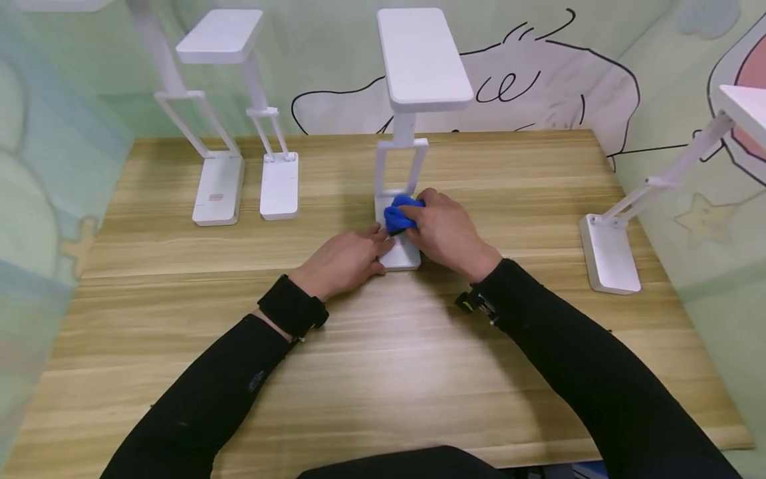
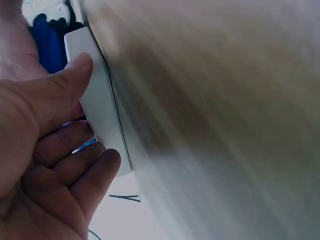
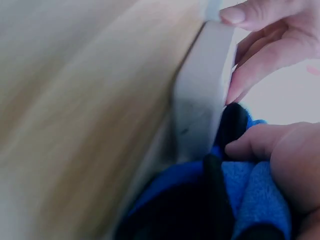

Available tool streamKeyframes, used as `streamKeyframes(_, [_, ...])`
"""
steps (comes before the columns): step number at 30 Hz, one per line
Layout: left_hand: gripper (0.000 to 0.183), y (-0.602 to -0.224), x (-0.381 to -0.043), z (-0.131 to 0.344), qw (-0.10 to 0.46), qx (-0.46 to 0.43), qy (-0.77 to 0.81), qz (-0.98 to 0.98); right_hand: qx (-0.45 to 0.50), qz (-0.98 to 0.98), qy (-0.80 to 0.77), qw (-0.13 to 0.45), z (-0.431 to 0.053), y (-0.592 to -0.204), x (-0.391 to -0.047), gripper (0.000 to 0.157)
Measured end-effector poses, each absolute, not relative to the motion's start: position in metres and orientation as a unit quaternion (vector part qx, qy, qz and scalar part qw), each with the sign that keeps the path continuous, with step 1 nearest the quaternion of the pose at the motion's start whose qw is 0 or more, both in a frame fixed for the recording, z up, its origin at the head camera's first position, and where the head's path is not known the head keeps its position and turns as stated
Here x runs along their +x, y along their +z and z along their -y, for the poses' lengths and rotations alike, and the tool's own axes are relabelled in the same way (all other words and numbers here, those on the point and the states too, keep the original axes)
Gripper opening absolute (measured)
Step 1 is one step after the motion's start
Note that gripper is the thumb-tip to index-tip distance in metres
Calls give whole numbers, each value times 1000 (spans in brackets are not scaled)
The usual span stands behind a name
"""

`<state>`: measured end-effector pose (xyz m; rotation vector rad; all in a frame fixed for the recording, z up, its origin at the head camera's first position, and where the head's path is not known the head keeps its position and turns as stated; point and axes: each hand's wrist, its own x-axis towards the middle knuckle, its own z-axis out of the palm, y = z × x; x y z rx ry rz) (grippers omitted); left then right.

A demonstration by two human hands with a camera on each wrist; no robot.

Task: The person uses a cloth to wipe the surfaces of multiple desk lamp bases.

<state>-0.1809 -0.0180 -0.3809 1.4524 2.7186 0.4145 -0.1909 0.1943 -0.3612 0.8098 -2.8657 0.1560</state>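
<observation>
A white desk lamp (image 1: 423, 56) stands upright at the back middle of the table, its base (image 1: 402, 258) flat on the wood. At the base's near left side, my left hand (image 1: 344, 261) holds the edge with thumb and fingertips; the left wrist view shows the thumb (image 2: 79, 67) against the base's side. My right hand (image 1: 447, 233) grips a bunched blue cloth (image 1: 397, 216) and presses it onto the top of the base, below the hinged arm. In the right wrist view the cloth (image 3: 257, 190) bulges under the fingers, its dark edging showing.
Two more white lamps stand to the left, one with a small label on its base (image 1: 217, 193), the other with a plain base (image 1: 279, 189). A further white lamp (image 1: 610, 256) is near the table's right edge. Printed curtains surround the wooden table (image 1: 383, 372).
</observation>
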Motion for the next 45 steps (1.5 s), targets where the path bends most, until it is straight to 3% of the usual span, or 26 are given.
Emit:
streamKeyframes(6, [42,-378,-182,17,23,462,125,-878,316,946,40,54,-179,-358,-210,36])
streamKeyframes(12, [52,-379,-181,16,42,445,150,-882,259,963,41,61,-207,-364,-201,42])
streamKeyframes(17, [52,-380,-181,18,46,447,154,-880,240,967,37,80,-195,-366,-199,42])
streamKeyframes(25, [52,-380,-182,20,53,436,164,-883,277,955,103,41,-203,-370,-199,45])
streamKeyframes(32, [49,-380,-181,17,58,445,150,-881,322,922,213,-28,-229,-371,-187,37])
streamKeyframes(38, [53,-379,-181,17,56,433,157,-886,270,948,168,12,-220,-372,-207,45])
streamKeyframes(45, [49,-379,-181,14,65,437,150,-885,288,931,220,-40,-229,-372,-178,39])
